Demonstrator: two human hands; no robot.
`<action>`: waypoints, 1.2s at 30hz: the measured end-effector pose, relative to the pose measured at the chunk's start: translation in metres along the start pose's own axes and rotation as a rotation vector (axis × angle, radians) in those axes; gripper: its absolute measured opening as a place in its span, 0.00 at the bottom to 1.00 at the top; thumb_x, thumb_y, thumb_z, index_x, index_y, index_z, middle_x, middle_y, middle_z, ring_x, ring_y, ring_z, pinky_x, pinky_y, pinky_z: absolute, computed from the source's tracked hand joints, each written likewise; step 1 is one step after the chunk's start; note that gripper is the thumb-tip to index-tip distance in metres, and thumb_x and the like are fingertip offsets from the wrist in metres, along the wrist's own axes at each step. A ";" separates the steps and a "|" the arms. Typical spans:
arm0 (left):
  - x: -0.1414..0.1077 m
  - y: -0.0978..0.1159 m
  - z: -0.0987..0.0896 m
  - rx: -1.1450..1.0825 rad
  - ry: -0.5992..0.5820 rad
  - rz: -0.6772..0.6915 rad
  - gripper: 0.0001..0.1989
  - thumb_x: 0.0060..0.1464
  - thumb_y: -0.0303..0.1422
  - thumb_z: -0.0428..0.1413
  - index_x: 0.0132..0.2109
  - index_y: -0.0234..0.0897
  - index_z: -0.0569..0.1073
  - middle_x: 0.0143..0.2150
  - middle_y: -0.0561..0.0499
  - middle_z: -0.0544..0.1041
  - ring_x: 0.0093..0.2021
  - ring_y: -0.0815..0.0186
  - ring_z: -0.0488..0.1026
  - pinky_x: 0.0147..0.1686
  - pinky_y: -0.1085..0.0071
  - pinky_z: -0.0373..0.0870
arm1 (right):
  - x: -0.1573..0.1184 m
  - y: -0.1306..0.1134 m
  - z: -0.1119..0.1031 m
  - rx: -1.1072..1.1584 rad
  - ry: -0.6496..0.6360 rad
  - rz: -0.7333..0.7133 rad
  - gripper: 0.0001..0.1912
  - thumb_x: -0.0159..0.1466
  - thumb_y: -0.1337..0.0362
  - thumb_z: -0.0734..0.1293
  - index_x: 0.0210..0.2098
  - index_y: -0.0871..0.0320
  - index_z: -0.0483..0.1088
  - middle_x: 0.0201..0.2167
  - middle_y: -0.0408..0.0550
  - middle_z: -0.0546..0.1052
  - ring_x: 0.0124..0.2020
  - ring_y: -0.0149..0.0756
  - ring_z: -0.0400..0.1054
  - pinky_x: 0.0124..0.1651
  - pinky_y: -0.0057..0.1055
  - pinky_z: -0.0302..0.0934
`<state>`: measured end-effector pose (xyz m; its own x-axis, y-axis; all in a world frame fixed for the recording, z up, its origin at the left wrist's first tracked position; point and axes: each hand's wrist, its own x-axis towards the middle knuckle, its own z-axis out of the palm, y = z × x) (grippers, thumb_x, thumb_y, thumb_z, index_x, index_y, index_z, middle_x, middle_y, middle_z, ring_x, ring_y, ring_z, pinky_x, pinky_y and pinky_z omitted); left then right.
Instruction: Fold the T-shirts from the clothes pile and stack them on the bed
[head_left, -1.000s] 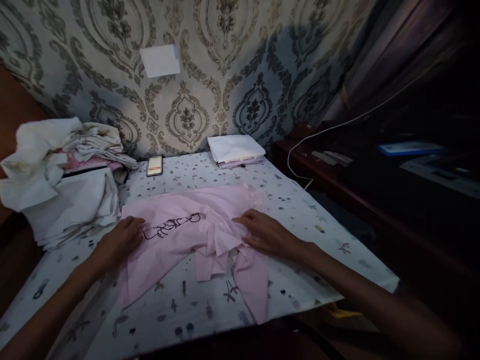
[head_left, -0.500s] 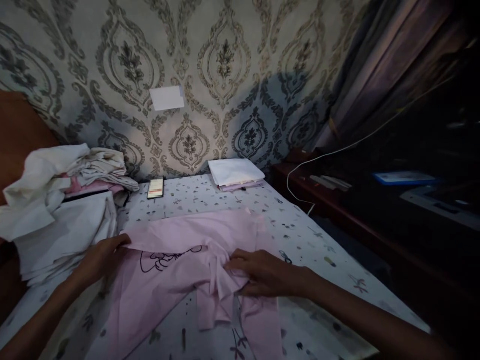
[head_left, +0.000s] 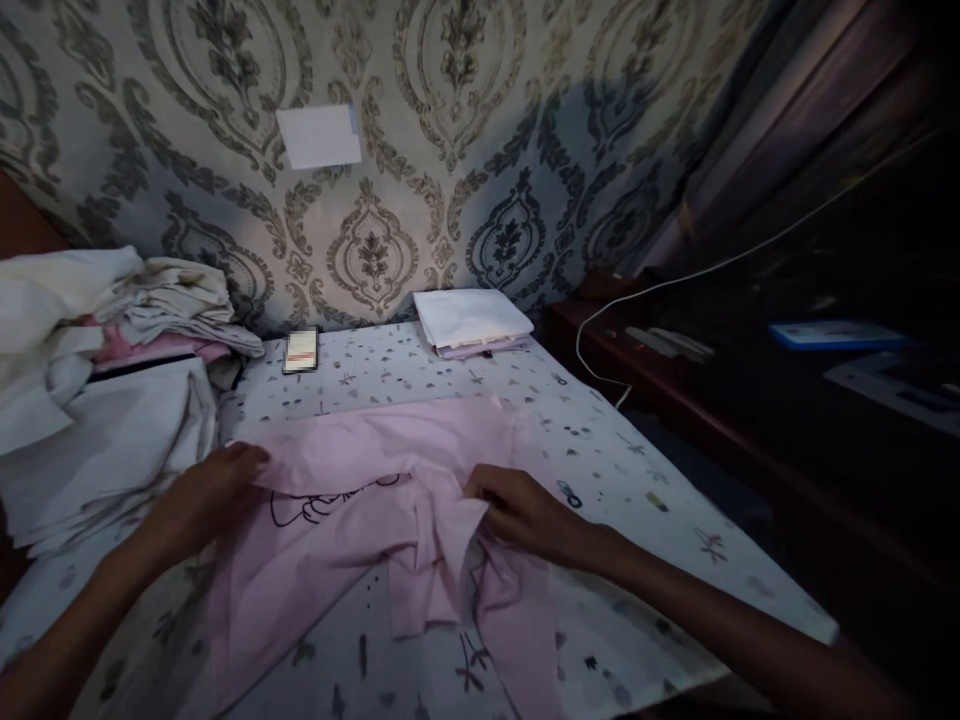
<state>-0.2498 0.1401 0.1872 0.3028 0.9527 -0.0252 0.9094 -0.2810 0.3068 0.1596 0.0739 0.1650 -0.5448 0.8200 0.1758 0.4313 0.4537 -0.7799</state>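
A pink shirt (head_left: 322, 560) with a black line drawing lies spread and partly bunched on the patterned bedsheet (head_left: 622, 480). My left hand (head_left: 229, 487) is closed on its left edge, beside the drawing. On the other side, my right hand (head_left: 517, 510) pinches a gathered fold, and a flap of the cloth stands up by the fingers. Folds hide part of the drawing. The fingertips of my left hand are hard to make out in the dim light.
White and cream cloths (head_left: 112, 430) are piled at the left. A phone (head_left: 301, 350) and a folded white stack (head_left: 472, 322) lie near the wall. A white cable (head_left: 581, 350) droops over the dark red furniture (head_left: 720, 430) at the right.
The view has tilted down and shifted slightly. My right hand has tightened on the fold and raised a flap of the shirt. My left hand stays at the left edge.
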 end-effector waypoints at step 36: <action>0.018 0.119 -0.099 -1.019 0.461 0.097 0.08 0.47 0.31 0.60 0.34 0.36 0.69 0.24 0.60 0.68 0.19 0.76 0.62 0.19 0.81 0.57 | -0.061 -0.002 -0.057 0.537 0.720 0.485 0.11 0.60 0.59 0.70 0.28 0.53 0.64 0.26 0.49 0.76 0.25 0.39 0.75 0.29 0.35 0.71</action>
<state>-0.1640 0.1352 0.3174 0.0333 0.9431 0.3307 0.1657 -0.3315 0.9288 0.2333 0.0426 0.1898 0.2411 0.9692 -0.0497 0.0144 -0.0547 -0.9984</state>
